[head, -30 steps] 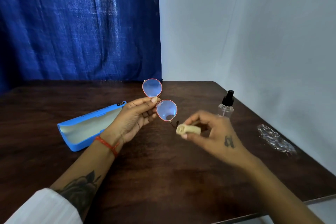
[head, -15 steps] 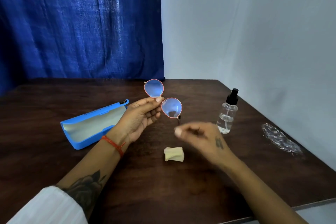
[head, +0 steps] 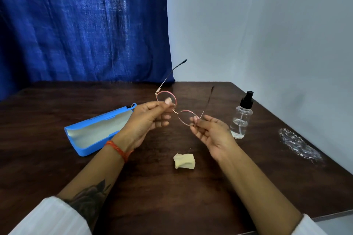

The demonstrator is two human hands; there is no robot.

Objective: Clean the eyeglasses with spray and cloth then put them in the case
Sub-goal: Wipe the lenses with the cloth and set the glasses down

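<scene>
Both hands hold the eyeglasses up above the dark wooden worktop, roughly over its middle. The left hand pinches the rim of the left-side lens between thumb and forefinger, the thumbnail showing through the glass, with the other fingers curled loosely beneath. The right hand pinches the outer edge of the other lens near the hinge, palm turned up, the remaining fingers half spread. The frame is thin, pinkish-red metal; both temple arms are unfolded and point away from the person, one rising against the blue curtain, the other over the far worktop.

A small folded cream cleaning cloth lies on the worktop just nearer than the hands, touched by neither. The clear spray bottle with its black pump top stands upright to the right of the right hand, near it but apart. The blue glasses case lies open on the left, pale lining upward, partly behind the left wrist, which wears a red thread bracelet. A crumpled clear plastic wrapper sits by the right edge, beside the pale wall.
</scene>
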